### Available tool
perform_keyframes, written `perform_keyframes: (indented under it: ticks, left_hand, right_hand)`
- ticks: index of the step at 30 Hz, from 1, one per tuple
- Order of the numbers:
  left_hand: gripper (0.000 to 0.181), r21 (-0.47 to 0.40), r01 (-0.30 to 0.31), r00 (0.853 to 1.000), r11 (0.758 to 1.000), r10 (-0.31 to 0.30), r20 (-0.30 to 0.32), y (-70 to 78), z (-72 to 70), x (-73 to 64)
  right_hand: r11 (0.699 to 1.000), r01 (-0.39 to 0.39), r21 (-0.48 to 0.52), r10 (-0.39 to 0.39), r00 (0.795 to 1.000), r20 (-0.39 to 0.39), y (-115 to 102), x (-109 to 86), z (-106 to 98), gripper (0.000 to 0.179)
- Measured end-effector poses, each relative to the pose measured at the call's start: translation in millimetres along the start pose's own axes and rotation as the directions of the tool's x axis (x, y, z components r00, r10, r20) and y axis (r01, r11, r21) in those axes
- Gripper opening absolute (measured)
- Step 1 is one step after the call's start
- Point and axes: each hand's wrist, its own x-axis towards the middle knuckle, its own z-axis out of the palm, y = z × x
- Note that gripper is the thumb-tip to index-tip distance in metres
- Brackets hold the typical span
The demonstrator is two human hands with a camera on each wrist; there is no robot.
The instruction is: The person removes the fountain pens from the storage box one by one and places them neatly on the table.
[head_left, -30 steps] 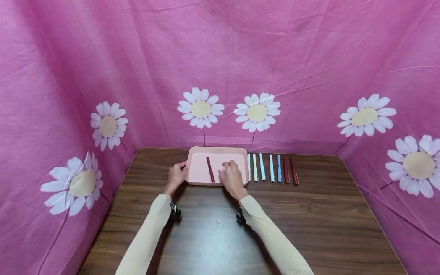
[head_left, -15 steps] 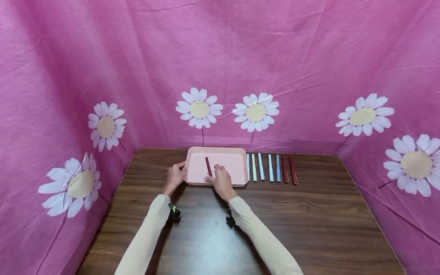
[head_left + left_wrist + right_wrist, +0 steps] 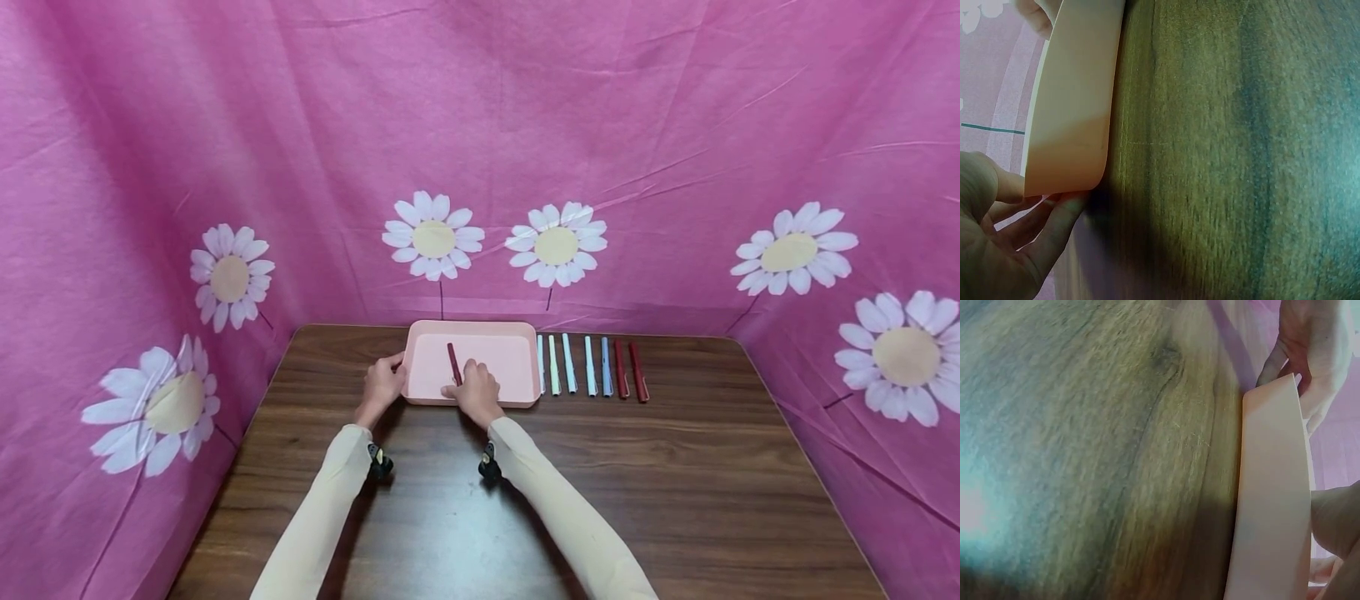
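Note:
A pink tray (image 3: 517, 400) stands at the table's back edge. My left hand (image 3: 383, 383) holds its left end; in the left wrist view, fingers and thumb lie around the end wall (image 3: 1063, 175). Inside the tray lies a dark red pen (image 3: 453, 360), slightly slanted. My right hand (image 3: 477, 392) reaches over the tray's front wall and pinches the pen near its lower end, thumb to the left of it and fingers to the right. That lower end is hidden by the hand. In the right wrist view, the front wall (image 3: 1275, 506) hides the pen.
Right of the tray several capped pens lie in a row: light blue (image 3: 568, 364) and pale yellow (image 3: 554, 365) ones, a darker blue one (image 3: 607, 367), then two dark red ones (image 3: 639, 372). A pink flowered curtain (image 3: 637, 150) hangs behind the wooden table (image 3: 712, 467).
My right hand has moved left across the tray from its right part to the dark red pen, and its fingers have closed in on it. Left hand and tray stay in place.

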Motion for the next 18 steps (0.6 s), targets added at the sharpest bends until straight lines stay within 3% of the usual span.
perform_keyframes:
  ticks: [6, 11, 18]
  left_hand:
    - [0.039, 0.001, 0.003, 1.000, 1.000, -0.003, 0.003, 0.8, 1.1, 0.9]
    - [0.039, -0.017, -0.005, 1.000, 1.000, 0.005, 0.001, 1.7, -0.5, 0.5]
    - [0.040, -0.007, -0.019, 1.000, 1.000, 0.019, 0.003, 1.2, -2.5, -1.5]
  right_hand:
    - [1.000, 0.028, -0.001, -0.028, 1.000, 0.015, 1.5, 1.0, -7.3, 0.023]
    - [0.996, 0.062, 0.064, -0.064, 0.998, 0.030, 4.0, 1.4, -18.4, 0.017]
    - [0.973, -0.048, 0.226, 0.025, 0.994, 0.103, 16.1, 3.5, -29.3, 0.005]
